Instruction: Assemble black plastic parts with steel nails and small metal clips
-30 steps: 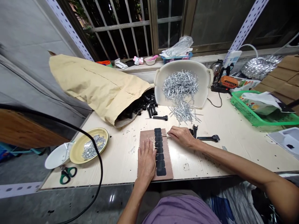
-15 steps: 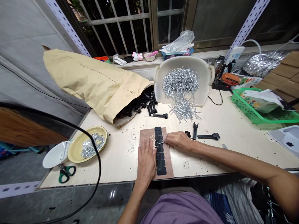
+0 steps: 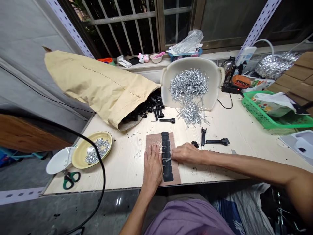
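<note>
My left hand lies flat, fingers stretched forward, on a brown board near the table's front edge. Along that board runs a column of several black rounded pads, just right of my left fingers. My right hand is closed around a thin silvery tool, whose tip lies over one of the lower pads. Its exact kind is too small to tell, and its rear end is hidden in my fingers. Black plastic clips with metal pins lie beyond my right hand.
A white tub spills metal nails onto the table. Black parts show in a paper sack's mouth. At left are a yellow bowl of small metal pieces, a white bowl and scissors. A green basket stands at right.
My right hand has moved toward me along the column, bringing the silvery tool from a middle pad to a lower one. My left hand has stayed flat on the board.
</note>
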`<state>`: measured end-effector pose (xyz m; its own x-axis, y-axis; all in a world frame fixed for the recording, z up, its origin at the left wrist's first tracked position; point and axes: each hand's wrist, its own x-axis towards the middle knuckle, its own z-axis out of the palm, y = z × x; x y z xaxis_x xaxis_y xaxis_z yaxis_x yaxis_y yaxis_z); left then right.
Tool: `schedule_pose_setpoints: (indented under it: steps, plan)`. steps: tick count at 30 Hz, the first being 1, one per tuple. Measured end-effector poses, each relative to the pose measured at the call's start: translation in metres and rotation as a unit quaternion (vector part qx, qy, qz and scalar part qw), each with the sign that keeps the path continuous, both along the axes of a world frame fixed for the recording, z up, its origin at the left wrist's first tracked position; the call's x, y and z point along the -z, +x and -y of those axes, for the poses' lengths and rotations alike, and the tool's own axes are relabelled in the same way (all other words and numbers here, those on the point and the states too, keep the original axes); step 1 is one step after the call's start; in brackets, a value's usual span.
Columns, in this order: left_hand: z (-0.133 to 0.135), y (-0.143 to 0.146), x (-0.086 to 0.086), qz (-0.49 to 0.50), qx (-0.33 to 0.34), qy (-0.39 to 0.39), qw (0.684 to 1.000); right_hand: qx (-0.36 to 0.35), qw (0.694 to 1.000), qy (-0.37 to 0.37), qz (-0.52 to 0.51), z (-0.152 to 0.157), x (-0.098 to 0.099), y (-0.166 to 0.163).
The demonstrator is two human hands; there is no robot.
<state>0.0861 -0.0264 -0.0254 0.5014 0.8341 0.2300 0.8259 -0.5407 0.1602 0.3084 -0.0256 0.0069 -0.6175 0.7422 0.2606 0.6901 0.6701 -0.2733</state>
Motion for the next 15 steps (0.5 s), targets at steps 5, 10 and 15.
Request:
schedule_pose_setpoints:
  steps: [5,10,15]
  plan:
    - [0.000,0.000,0.002,-0.002,-0.007,-0.001,1.000,0.063,0.998,-0.018,-0.014,0.005,0.002,0.002]
    - [-0.001,0.001,0.003,0.000,-0.006,0.004,1.000,-0.016,1.000,-0.006,0.013,0.012,0.001,-0.006]
    - [0.000,0.002,0.001,0.007,-0.009,0.000,1.000,0.026,0.999,-0.005,0.036,0.015,0.001,-0.008]
